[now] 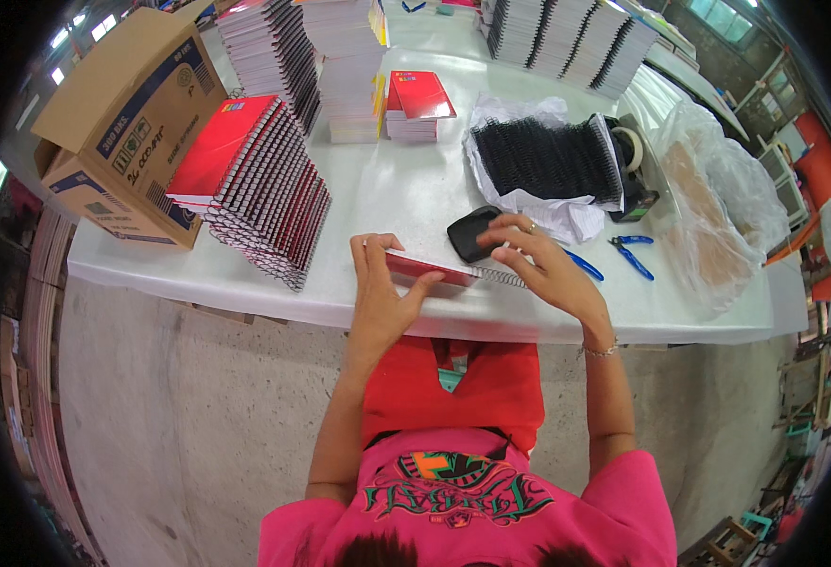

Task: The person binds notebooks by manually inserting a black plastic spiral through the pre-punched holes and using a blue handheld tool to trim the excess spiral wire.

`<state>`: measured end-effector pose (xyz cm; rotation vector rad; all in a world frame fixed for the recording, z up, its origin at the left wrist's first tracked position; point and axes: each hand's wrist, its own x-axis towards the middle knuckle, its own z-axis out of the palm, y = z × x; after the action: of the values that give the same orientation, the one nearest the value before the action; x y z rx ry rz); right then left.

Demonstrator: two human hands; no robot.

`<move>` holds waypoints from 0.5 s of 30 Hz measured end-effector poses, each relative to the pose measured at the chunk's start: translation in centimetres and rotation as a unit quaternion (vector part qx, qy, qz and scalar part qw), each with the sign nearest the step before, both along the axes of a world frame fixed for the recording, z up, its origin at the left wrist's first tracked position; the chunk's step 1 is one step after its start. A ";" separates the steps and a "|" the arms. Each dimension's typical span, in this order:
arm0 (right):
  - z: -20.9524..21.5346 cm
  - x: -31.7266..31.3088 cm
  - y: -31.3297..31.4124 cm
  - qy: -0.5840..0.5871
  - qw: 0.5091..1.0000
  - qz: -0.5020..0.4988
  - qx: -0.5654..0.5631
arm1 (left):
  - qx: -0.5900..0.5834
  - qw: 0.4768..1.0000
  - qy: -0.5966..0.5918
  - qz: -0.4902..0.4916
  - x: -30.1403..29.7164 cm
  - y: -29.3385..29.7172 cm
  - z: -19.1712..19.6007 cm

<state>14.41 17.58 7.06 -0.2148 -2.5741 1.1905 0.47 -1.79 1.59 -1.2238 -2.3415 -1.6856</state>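
Note:
My left hand (384, 285) grips a small red notebook (436, 269) near the table's front edge, thumb on the near side and fingers over its left end. From the notebook's right end a thin wire spiral coil (499, 276) sticks out, running toward my right hand (550, 269). That hand hovers over the coil with its fingers bent and apart. Its fingertips are at the edge of a rounded black object (472, 233), whose kind I cannot make out; whether they touch it is unclear. The coil's far end is hidden under the hand.
Spiral-bound red notebooks (245, 180) stand stacked at left beside a cardboard box (137, 132). Loose red booklets (420, 99) lie farther back. Black coils (543, 156) rest on crumpled paper. To the right are blue-handled cutters (633, 255), a tape dispenser (635, 180) and plastic bags (718, 208).

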 end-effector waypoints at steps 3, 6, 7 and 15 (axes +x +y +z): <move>-2.6 -1.1 1.3 0.039 0.987 0.002 0.156 | 0.014 0.999 0.024 -0.028 -1.6 -0.1 -0.2; -2.9 -1.1 2.4 0.009 0.998 0.011 0.058 | 0.032 0.998 0.016 -0.049 -2.3 0.0 -0.9; -2.7 -0.9 2.7 -0.028 0.995 0.016 -0.092 | 0.040 0.997 0.001 -0.061 -2.4 0.0 -1.0; 0.5 -0.1 2.5 -0.167 0.957 0.111 -0.211 | 0.034 0.994 -0.014 -0.100 -2.9 0.8 -1.4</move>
<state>14.33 20.10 7.56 -0.2373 -2.6367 1.9382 -2.46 -1.02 0.23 -1.4741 -2.2212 -1.8334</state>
